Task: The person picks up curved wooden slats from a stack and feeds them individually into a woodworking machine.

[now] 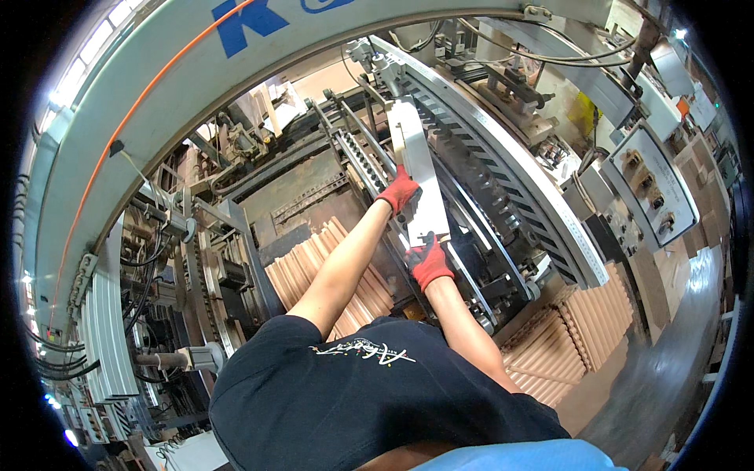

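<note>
Loading step: left hand (399, 190) and right hand (430, 263), red-gloved, both closed on flat white carton stack (416, 169) resting on machine feed rails (463, 228). Next: stack needs squaring, seating.

Red gloves on left hand (400, 191) and right hand (430, 263); white sheet stack (417, 169) at 12 o'clock; tan cardboard stacks (565, 341) at 4 o'clock; navy shirt (369, 400).

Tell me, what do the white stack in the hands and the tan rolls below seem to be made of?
White stack: probably flat cardboard or paperboard sheets, matt white face, thin layered edges. Tan rolls: likely corrugated cardboard bundles, dull brown, ribbed rounded edges. Left hand and right hand wear red, seemingly knitted gloves.
</note>
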Demonstrator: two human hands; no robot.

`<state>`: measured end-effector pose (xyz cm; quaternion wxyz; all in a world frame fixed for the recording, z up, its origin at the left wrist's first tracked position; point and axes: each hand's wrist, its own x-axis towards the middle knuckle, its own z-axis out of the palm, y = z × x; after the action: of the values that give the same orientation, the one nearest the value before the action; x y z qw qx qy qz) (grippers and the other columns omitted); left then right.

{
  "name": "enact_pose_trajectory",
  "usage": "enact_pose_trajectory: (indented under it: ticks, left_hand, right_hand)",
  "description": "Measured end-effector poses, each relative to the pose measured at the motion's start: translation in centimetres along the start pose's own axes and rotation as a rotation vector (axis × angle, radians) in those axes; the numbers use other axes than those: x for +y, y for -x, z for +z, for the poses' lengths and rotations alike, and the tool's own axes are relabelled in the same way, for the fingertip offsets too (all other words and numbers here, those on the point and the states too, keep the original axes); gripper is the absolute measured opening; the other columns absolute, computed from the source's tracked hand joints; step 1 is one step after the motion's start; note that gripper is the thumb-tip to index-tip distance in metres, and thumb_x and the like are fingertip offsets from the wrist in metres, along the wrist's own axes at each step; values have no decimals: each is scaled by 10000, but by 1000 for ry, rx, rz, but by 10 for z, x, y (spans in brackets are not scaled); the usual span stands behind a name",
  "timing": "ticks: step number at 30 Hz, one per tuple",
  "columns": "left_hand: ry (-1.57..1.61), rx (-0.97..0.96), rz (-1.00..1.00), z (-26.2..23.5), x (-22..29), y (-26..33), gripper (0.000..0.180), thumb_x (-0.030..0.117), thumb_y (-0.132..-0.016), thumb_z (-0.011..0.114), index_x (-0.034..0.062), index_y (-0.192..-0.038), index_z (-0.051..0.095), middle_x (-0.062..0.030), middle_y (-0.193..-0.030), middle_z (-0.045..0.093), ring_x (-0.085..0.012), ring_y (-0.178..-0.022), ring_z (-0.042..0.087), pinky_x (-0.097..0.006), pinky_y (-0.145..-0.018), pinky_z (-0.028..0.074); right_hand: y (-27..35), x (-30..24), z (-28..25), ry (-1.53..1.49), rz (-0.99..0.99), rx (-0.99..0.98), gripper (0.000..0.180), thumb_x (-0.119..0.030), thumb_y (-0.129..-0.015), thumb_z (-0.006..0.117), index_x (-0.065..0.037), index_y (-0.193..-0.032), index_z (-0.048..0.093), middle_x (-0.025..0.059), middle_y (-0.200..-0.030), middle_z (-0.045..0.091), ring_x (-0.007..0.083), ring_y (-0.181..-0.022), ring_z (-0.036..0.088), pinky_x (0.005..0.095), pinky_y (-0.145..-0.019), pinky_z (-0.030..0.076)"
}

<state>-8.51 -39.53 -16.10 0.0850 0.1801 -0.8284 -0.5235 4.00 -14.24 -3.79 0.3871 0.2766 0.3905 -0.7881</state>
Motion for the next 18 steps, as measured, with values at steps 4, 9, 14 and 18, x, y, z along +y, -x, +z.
enact_pose_trajectory:
  ticks: [4,9,14,18]
  left_hand:
    - [-57,16,-152,-9,81,42,824,293,-805,586,135,-1542,253,-259,-1453,400,-376,-1284,452,-422,-1031,392]
    - [-105,268,-168,-21,135,93,802,245,-756,585,151,-1510,329,-269,-1445,414,-465,-1346,383,-462,-1147,300]
    - [-313,440,-223,18,200,136,890,415,-704,720,149,-1472,359,-245,-1446,407,-467,-1339,362,-552,-1087,316]
    - [-294,456,-220,25,206,137,933,430,-624,794,126,-1412,399,-234,-1405,426,-445,-1312,375,-553,-1068,326]
  right_hand:
    - [3,-6,-3,32,-19,-76,435,-504,-949,558,-95,-1096,532,117,-748,553,274,-664,566,430,-619,488]
    - [28,-7,-17,202,-115,-352,260,-345,-963,541,-89,-1005,534,94,-799,568,256,-664,563,386,-643,485]
    - [44,-43,-35,196,-512,-8,167,-230,-919,573,-74,-885,622,21,-752,600,133,-593,544,261,-549,439]
    - [3,-85,-37,673,-986,-21,158,-180,-901,617,-42,-951,676,57,-874,671,154,-739,613,294,-671,484]
